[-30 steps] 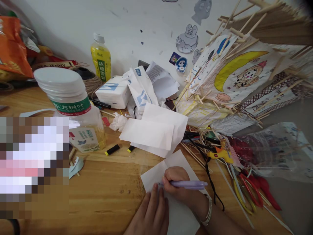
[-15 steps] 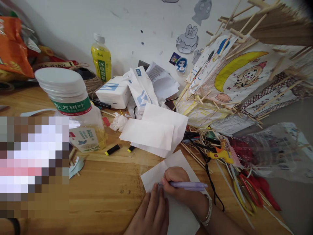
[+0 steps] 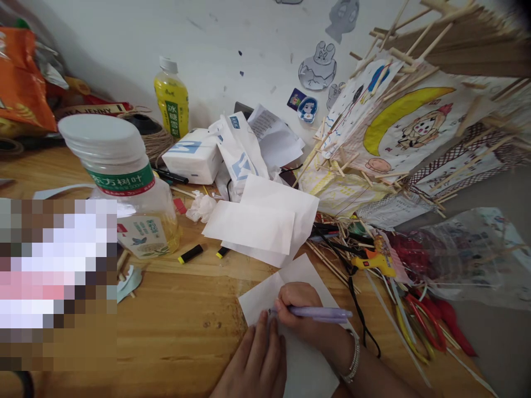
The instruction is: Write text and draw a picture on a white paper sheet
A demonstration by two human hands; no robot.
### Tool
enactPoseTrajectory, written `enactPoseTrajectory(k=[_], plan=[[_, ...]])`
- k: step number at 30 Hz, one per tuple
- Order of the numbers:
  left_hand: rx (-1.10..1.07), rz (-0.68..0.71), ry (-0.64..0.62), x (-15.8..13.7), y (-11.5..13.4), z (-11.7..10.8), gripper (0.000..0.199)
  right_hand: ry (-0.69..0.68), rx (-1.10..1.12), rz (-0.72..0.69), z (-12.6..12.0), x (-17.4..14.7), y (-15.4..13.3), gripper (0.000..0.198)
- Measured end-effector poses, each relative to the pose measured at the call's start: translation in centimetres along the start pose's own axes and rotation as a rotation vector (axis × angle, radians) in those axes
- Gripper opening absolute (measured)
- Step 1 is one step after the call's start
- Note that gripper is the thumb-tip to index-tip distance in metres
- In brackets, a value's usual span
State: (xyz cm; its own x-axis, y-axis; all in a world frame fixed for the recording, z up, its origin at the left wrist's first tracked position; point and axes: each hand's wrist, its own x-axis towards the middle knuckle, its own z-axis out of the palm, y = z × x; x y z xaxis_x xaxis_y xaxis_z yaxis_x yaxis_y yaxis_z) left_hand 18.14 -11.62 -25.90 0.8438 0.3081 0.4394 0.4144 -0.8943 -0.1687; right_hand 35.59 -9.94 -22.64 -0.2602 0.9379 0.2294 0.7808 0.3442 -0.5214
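Observation:
A sheet of white paper (image 3: pixel 305 354) lies on the wooden table close to me, with a faint fold near its top. My right hand (image 3: pixel 305 315) pinches a light purple pen (image 3: pixel 327 314), its tip down at the paper beside a small dark mark (image 3: pixel 269 311). Flat on the sheet's left side rests my left hand (image 3: pixel 261 354), fingers stretched out, fingertips just below the mark. A beaded bracelet (image 3: pixel 353 359) circles my right wrist.
Blank sheets (image 3: pixel 257 226) lie beyond my hands. A wide-mouthed bottle (image 3: pixel 136 188) stands left, a yellow drink bottle (image 3: pixel 171 97) behind it. To the right are a yellow glue gun (image 3: pixel 375 264), red-handled scissors (image 3: pixel 425 320), a black cable (image 3: pixel 352 293) and stick-framed paper lanterns (image 3: pixel 398 127).
The dark mark by the pen tip has grown by a small stroke. Both hands stay nearly in place.

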Motion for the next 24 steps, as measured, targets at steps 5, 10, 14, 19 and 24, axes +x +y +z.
enactPoseTrajectory(k=[5, 10, 14, 19, 24], plan=[[-0.007, -0.011, 0.012, 0.13, -0.09, -0.28, 0.038, 0.077, 0.043, 0.02, -0.1, 0.09, -0.01, 0.031], [-0.012, -0.023, 0.026, 0.25, -0.07, -0.39, 0.037, 0.046, 0.061, 0.027, 0.18, 0.04, 0.27, 0.032], [-0.004, -0.011, 0.018, 0.18, -0.07, -0.31, 0.038, 0.06, 0.066, 0.007, 0.57, -0.09, 0.55, 0.033], [0.022, 0.002, 0.004, 0.07, -0.04, -0.12, 0.04, 0.079, 0.051, -0.032, 0.75, -0.18, 0.78, 0.032], [0.015, -0.004, 0.012, 0.01, -0.09, -0.04, 0.038, 0.089, 0.059, -0.038, 0.76, -0.22, 0.87, 0.032]])
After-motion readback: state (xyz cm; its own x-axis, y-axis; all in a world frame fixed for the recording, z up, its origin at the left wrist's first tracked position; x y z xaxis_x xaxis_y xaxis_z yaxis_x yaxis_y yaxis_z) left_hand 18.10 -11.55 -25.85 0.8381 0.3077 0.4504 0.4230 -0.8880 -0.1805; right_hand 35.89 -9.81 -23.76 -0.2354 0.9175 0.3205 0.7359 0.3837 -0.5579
